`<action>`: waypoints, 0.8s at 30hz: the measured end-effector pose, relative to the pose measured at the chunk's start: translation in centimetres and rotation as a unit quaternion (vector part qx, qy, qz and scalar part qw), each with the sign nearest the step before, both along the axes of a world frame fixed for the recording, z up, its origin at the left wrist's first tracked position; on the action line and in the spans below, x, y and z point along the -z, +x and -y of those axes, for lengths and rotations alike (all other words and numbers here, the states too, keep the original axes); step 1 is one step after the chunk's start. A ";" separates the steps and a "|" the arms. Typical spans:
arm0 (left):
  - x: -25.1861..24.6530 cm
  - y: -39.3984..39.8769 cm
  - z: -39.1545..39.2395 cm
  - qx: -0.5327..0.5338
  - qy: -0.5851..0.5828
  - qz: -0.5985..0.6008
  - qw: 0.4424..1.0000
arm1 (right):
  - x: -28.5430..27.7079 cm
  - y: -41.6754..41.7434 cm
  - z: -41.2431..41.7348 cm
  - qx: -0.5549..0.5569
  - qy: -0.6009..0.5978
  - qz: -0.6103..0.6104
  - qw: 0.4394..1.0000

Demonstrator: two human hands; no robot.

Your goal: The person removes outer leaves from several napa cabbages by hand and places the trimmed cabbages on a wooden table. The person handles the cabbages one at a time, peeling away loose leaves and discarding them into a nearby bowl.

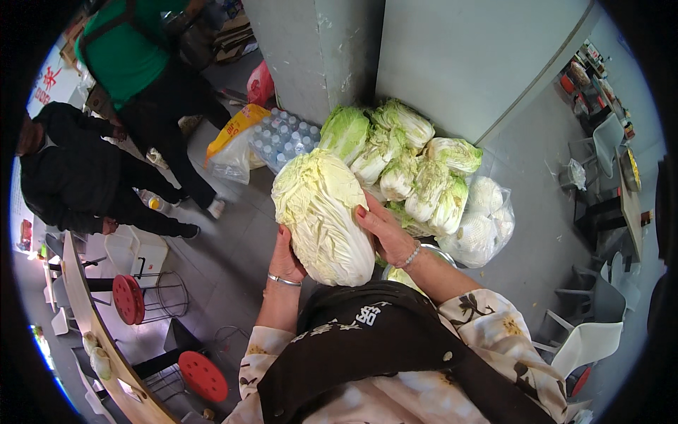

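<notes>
A large pale napa cabbage (pixel 326 220) is held up in front of my apron, between both palms. My left hand (pixel 287 254) supports its lower left side, with the thumb on the leaves. On the cabbage's right side lies my right hand (pixel 385 230), thumb across the outer leaf and the other fingers partly hidden behind it. Beyond my hands, a pile of greener napa cabbages (pixel 418 175) lies on the floor against a grey wall. Partly hidden under my right forearm is a metal basin (pixel 442 254) with pale leaves in it.
A clear bag of net-wrapped round things (pixel 479 225) sits right of the pile. A pack of water bottles (pixel 284 139) and a yellow plastic bag (pixel 235 130) lie at its left. Two people stand at upper left. Red stools (pixel 203 376) stand beside a long table (pixel 100 339); chairs (pixel 588 344) are at right.
</notes>
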State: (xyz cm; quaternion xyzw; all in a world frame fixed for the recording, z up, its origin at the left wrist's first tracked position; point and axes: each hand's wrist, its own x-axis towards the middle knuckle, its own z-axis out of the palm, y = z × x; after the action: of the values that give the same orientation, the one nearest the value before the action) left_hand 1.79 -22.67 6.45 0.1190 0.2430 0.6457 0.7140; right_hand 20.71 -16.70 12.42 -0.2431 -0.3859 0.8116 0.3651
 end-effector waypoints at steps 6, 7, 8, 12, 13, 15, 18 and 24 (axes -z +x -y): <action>-0.6 0.4 0.0 0.018 -0.031 -0.010 0.999 | 1.9 -0.3 -0.1 0.037 -0.033 0.002 0.999; -1.0 0.6 -0.1 0.015 -0.050 -0.016 0.999 | 2.0 -0.3 -0.2 0.038 -0.059 0.003 0.998; -1.3 0.9 -0.2 0.019 -0.052 -0.036 0.998 | 2.0 -0.2 -0.4 0.040 -0.085 0.004 0.996; -2.8 1.5 -0.9 0.041 -0.052 -0.045 0.997 | 2.1 -0.3 -0.6 0.040 -0.153 -0.032 0.987; -3.2 1.6 -1.1 0.051 -0.051 -0.028 0.997 | 2.3 -0.2 -0.8 0.036 -0.173 -0.054 0.983; -4.1 2.0 -1.3 0.056 -0.052 -0.038 0.996 | 2.7 0.0 -1.1 0.049 -0.198 -0.055 0.978; -4.5 2.2 -1.3 0.067 -0.044 -0.037 0.996 | 2.2 0.4 -1.2 0.056 -0.219 -0.094 0.970; -5.8 1.3 -1.5 0.117 -0.027 -0.016 0.993 | 2.0 0.8 -2.6 0.034 -0.257 -0.157 0.953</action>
State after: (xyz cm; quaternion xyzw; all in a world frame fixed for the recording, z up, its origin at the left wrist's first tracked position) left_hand 3.12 -21.13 12.21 0.1377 0.2556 0.5490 0.7838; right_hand 21.48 -14.13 10.41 -0.2108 -0.0938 0.8984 0.3736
